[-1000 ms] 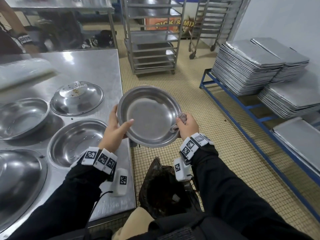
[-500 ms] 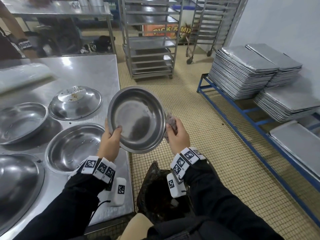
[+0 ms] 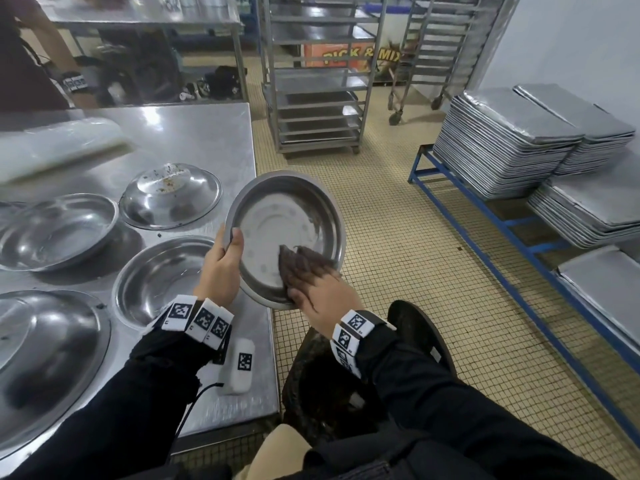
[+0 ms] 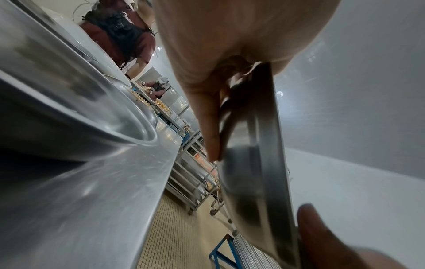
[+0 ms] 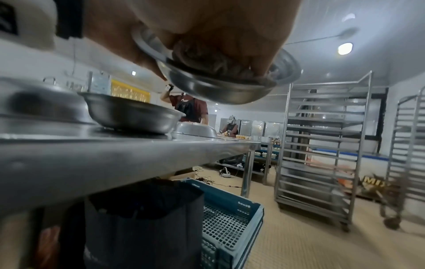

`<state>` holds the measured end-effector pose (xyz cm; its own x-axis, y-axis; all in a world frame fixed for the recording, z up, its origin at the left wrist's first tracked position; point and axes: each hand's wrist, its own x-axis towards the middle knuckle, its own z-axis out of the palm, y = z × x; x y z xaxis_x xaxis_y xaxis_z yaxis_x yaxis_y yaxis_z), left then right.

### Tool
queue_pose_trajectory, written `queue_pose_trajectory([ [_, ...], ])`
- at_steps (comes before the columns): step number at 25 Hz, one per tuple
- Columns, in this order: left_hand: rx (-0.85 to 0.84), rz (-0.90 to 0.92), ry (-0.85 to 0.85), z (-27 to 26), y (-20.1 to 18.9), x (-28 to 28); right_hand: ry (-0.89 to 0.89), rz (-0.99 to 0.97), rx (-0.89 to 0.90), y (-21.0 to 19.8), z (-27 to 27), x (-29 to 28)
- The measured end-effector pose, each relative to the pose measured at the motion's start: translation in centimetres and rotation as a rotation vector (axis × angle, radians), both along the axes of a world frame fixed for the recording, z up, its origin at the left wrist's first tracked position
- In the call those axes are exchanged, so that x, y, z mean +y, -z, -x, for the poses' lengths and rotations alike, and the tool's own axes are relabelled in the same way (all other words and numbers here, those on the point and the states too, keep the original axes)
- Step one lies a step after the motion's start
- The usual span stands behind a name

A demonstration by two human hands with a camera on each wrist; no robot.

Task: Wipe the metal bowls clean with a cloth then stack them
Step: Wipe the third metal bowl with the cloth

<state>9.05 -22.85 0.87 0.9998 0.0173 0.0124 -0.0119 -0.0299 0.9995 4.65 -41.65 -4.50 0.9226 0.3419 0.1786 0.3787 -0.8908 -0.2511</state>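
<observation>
Here | our left hand (image 3: 221, 268) grips the tilted metal bowl (image 3: 277, 216) by its rim | our right hand (image 3: 322, 296) presses the cloth (image 3: 301, 265), fingers flat, inside the bowl's lower part.

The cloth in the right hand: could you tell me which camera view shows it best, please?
The head view: the dark cloth lies spread inside the held bowl under the right hand. The right wrist view shows only bunched folds beneath the fingers; the left wrist view does not show it.

Bright overhead ceiling lamps (image 5: 345, 48), glare on steel table (image 3: 194, 133), blurred, edge-warped wrist views.
</observation>
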Motion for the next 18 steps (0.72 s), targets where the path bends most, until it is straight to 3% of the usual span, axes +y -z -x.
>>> queue_pose_trajectory([
  [6,-0.131,-0.12,-0.021,0.6,-1.3,-1.4,0.005,-0.292,0.037,-1.1,0.9,3.6],
  [11,-0.093,-0.086,0.029,0.2,-1.3,-1.5,0.313,0.078,0.053,-0.3,0.0,-1.0],
  [13,-0.037,-0.048,0.054,0.5,-0.8,-1.9,0.416,0.099,0.071,-0.4,-1.4,-3.4],
  [15,0.025,0.009,0.039,0.7,-0.2,-2.1,0.423,0.009,-0.033,-0.9,-2.5,-4.9],
  [18,0.141,0.054,0.006,0.9,-0.2,-1.7,0.405,-0.296,-0.068,-2.2,-3.3,-5.9],
])
